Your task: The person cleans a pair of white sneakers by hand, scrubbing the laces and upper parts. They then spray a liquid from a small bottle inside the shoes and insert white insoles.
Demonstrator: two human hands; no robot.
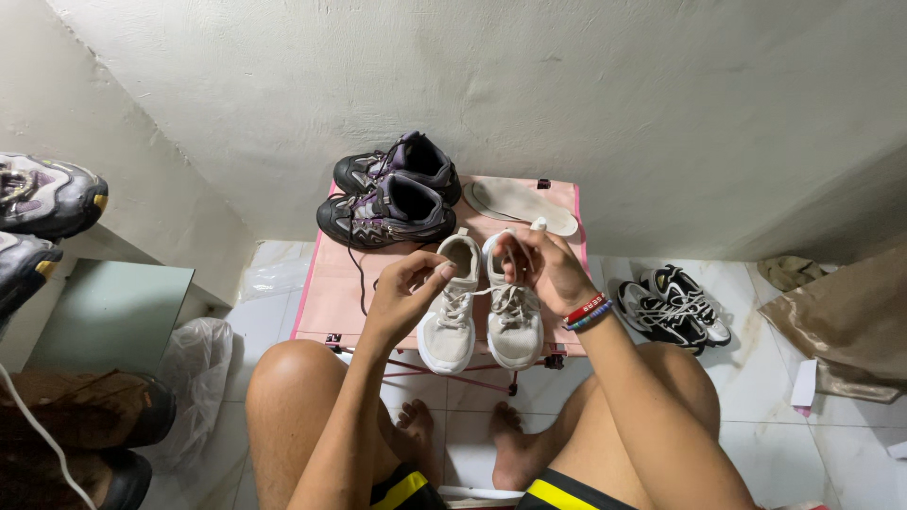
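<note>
Pair of white sneakers (pixel 480 316) at front edge of small pink table (pixel 321 293), toes toward person. Left hand (pixel 408 283) above left sneaker, fingers curled narrow, pinching lace end. Right hand (pixel 543 267) over right sneaker, fingers pinched on its lace near tongue; bracelets (pixel 588 312) on wrist. Dark hiking shoes (pixel 392 194) at table's back left corner. Pale insoles (pixel 520 203) at back right corner. Black-and-white sneakers (pixel 673 307) on floor right of table.

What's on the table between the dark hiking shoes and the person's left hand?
In the head view, only bare pink table and a trailing dark lace lie between the dark shoes and the left hand.
</note>
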